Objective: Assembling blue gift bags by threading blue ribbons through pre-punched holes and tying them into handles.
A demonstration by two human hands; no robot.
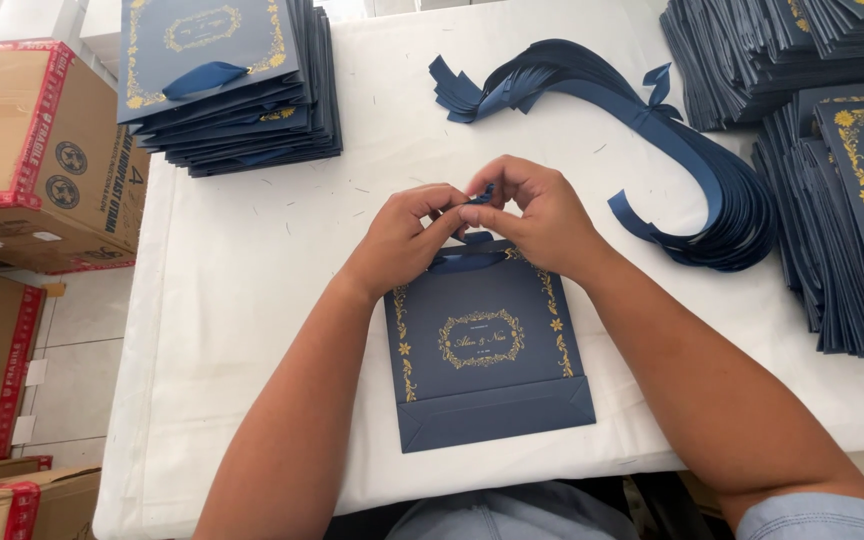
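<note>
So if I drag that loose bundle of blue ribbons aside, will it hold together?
Probably not. The ribbon bundle lies in a limp curve on the white table, so it looks floppy. Its strands fan apart at the ends, so some may slide off. It seems light.

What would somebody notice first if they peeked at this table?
Probably the two hands in the middle: the left hand and right hand pinch a blue ribbon at the top of a flat navy paper bag with gold flowers. Next, a big curving bundle of blue ribbons sweeps across the white table, with tall stacks of the same bags at the far left and right.
</note>
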